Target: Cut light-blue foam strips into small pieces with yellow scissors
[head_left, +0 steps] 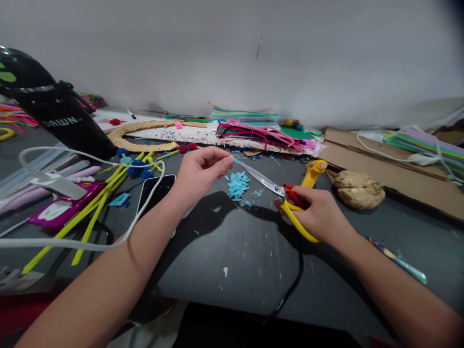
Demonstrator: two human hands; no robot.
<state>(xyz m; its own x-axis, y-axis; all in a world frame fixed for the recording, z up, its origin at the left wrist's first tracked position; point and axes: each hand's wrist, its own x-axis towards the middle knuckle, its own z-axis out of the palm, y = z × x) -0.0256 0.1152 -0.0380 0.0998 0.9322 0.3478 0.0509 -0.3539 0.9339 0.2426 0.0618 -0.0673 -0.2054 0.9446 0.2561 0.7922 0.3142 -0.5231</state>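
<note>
While the left hand (203, 166) pinches a small pale-blue strip (236, 161) between thumb and forefinger, the right hand (319, 215) is closed on the yellow handles of the scissors (275, 188), its fingers through the loops. The blades point toward ten o'clock and look nearly together, their tips right at the strip's free end. Just below, at six o'clock from the tips, a heap of blue snippets (238, 185) lies on the grey table (232, 261), so the step in hand seems to be snipping the strip into bits. The next cut would call for opening the blades and feeding the strip a little further between them, fingertips kept clear. At nine o'clock from the heap lies a phone (156, 191); at three o'clock, a yellow cutter (312, 172). Yellow pipe cleaners (97, 208) sprawl beyond the phone.
</note>
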